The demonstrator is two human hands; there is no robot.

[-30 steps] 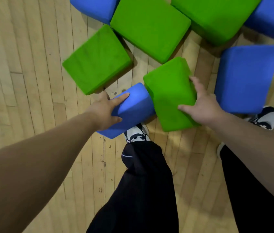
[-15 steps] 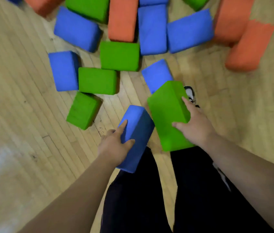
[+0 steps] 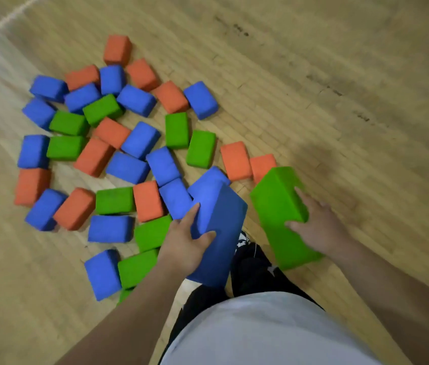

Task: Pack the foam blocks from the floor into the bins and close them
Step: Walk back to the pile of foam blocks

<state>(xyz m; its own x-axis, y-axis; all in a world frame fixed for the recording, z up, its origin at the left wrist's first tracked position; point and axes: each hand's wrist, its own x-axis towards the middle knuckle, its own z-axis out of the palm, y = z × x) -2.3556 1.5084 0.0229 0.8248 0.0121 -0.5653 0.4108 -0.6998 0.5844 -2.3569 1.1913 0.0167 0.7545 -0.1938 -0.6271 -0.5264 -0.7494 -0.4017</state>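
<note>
Two foam blocks are held up, one in each hand. The left hand (image 3: 184,248) grips a blue block (image 3: 218,233) by its long side, with the thumb across the near face and the fingers curled round the far edge. The right hand (image 3: 318,227) grips a green block (image 3: 279,206) the same way, fingers spread over its outer face. The two blocks sit side by side, a little apart, in front of the person's white shirt (image 3: 260,330) and above a black shoe (image 3: 243,239).

A second ago both blocks lay on the wooden floor (image 3: 340,101), touching each other among their neighbours, and the camera was close over them. Now they look lifted clear of the floor and the view has pulled back, which suggests the person has stood up with them.

Beyond the hands, to the left, a loose scatter of blue, green and orange blocks (image 3: 126,167) covers the boards, some touching, some apart. No bin is in view.

The pick-up seems done, and carrying this pair to a bin is likely next. With so many blocks still down, the task is probably far from finished.
</note>
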